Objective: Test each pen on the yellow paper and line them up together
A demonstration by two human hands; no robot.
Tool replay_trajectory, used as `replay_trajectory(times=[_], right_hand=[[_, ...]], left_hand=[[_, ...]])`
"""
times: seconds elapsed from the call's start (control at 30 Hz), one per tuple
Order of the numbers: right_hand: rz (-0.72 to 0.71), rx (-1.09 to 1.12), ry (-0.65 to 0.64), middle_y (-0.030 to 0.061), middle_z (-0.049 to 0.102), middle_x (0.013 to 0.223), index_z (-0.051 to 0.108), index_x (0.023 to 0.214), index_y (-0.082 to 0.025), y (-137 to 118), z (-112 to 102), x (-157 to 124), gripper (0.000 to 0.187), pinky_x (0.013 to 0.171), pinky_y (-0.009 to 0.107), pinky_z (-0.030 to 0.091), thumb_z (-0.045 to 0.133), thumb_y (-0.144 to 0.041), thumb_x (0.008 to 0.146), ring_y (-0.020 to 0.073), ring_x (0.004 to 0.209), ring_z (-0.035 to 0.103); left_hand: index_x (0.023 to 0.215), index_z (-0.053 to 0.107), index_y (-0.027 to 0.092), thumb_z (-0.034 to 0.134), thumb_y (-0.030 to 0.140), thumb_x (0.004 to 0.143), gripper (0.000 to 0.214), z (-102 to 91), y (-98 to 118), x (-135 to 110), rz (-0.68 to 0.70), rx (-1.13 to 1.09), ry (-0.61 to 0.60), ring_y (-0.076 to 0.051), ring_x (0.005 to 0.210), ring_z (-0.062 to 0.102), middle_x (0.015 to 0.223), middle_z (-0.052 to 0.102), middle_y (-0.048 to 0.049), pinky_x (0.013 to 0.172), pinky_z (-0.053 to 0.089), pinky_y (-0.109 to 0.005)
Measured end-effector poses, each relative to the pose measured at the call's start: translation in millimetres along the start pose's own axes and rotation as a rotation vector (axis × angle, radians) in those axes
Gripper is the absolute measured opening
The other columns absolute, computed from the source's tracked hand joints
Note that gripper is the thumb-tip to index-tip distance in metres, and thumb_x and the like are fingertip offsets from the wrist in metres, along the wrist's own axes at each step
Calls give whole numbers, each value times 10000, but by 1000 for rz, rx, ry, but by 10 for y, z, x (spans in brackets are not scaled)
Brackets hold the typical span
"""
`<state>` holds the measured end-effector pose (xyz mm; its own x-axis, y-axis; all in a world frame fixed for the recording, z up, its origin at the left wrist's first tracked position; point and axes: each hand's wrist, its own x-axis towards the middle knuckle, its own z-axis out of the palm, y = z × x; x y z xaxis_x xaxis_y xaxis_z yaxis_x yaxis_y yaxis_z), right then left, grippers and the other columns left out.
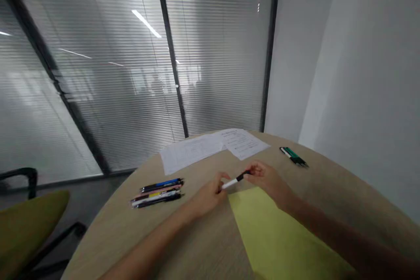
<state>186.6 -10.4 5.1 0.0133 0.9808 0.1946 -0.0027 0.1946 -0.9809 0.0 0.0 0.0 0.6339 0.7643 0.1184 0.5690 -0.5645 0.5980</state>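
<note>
"Anything readable on it?"

"No. No brand or label can be made out on the white pen (233,181) with the black end, and the print on the sheets of paper (241,144) at 12 o'clock is too small to read."

"Where is it, and who's got it?"

"Between both hands, just above a corner of the yellow sheet (272,232). The left hand's (210,194) fingers pinch the white end; the right hand's (262,178) fingers close on the black end."

"What's nearby?"

"A bundle of pens (157,193) at 9 o'clock and green-and-black pens (293,156) at 2, on a round wood-toned table (108,232)."
</note>
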Motion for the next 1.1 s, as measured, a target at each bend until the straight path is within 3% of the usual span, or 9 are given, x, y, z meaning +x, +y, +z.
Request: replay_trajectory(times=[0.17,0.5,0.6,0.87,1.0,1.1], right_hand=[[4,15,-9,-34,554,619,510,657,-172,58,0,0,224,625,249,402,650,-234,494,107,621,521],[34,61,1,-38,540,588,484,635,-180,266,93,-24,240,601,246,401,672,-230,495,117,606,528],[55,84,-48,-32,546,612,488,641,-177,315,154,-81,224,608,243,404,668,-225,517,116,622,532],[-36,63,-104,-16,557,676,491,699,-188,474,255,-147,197,614,238,420,631,-220,565,117,652,545],[-80,-65,-207,16,603,742,515,810,-188,439,160,-61,256,649,261,440,628,-281,600,138,700,573],[-165,-354,-186,54,628,801,563,851,-175,414,-78,137,228,694,292,442,556,-334,688,159,744,577]], left_hand=[[1060,341,201,364,114,737,335,-32,36,-9,-38,28,-13,-120,573,434,611,423,63,526,328,-204],[976,423,197,444,236,753,228,36,-56,9,-80,87,25,-132,613,505,674,546,37,546,353,-207],[936,457,199,465,289,750,207,77,-42,8,-84,111,41,-135,619,517,714,567,23,546,357,-209],[979,451,215,493,273,724,264,220,-2,-22,-56,136,36,-137,603,541,707,585,30,549,364,-212],[982,420,215,442,212,739,244,207,-85,-8,-38,83,34,-131,611,532,724,583,29,557,364,-213],[951,394,204,401,190,750,202,139,-142,14,-24,45,46,-127,594,505,701,562,33,550,359,-215]])
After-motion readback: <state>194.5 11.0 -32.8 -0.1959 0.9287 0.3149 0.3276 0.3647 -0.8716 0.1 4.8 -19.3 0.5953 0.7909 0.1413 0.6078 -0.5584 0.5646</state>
